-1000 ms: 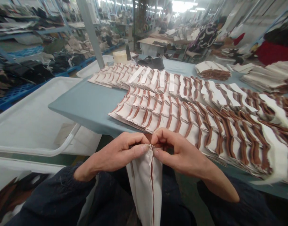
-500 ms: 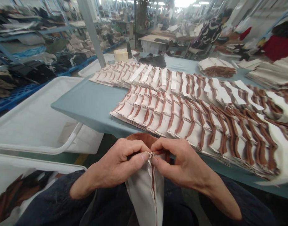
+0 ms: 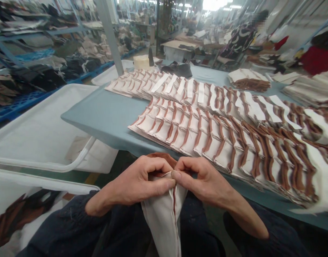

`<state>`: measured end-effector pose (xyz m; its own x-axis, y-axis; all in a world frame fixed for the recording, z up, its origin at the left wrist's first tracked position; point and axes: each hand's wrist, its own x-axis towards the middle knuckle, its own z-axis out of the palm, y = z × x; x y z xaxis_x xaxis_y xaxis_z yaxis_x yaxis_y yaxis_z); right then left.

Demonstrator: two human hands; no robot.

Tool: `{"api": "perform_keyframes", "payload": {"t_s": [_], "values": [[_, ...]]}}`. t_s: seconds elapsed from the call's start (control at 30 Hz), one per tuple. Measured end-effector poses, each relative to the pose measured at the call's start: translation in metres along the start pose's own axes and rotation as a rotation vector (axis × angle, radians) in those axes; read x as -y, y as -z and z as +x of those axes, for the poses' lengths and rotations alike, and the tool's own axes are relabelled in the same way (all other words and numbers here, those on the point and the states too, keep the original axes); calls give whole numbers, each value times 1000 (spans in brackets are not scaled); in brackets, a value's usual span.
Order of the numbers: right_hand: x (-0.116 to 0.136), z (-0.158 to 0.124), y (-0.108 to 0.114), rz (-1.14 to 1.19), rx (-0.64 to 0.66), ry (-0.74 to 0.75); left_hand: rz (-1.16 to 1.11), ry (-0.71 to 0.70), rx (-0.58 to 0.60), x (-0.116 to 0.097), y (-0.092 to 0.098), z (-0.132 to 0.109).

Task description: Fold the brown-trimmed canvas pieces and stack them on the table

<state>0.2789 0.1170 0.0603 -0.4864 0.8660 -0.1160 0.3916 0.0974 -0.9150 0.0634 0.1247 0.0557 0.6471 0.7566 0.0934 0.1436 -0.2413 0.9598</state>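
Observation:
Between my hands hangs a sewn fabric piece (image 3: 161, 221), off-white on the side facing me, with a brown seam edge running down its middle and brown material behind its top. My left hand (image 3: 138, 182) pinches the top of the seam from the left, thumb on the pale cloth. My right hand (image 3: 200, 178) pinches the same spot from the right, its thumb and forefinger beside the left thumb. The fingertips nearly meet, and what lies exactly between them is hidden. The lower end of the piece hangs down over my lap.
On the blue-grey table (image 3: 99, 117) lie long overlapping rows of white and brown sewn pieces (image 3: 190, 132), with white strips (image 3: 201, 92) on the back row. White bins (image 3: 40, 125) stand at left. A person (image 3: 240, 39) is at the back right.
Both hands have shifted slightly at the seam top; the thumbs now press closer together over it. The view has turned a little, so the table appears slightly further right.

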Motion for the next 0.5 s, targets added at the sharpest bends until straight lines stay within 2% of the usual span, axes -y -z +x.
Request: {"api": "perform_keyframes", "payload": {"t_s": [0.13, 0.33, 0.5], "values": [[3, -3, 1, -29, 39, 43, 28, -32, 48, -3, 7, -5], [18, 0, -5, -204, -50, 144, 244, -49, -35, -16, 13, -7], [20, 5, -4, -282, -40, 137, 392, -95, 21, -19, 23, -6]]}}
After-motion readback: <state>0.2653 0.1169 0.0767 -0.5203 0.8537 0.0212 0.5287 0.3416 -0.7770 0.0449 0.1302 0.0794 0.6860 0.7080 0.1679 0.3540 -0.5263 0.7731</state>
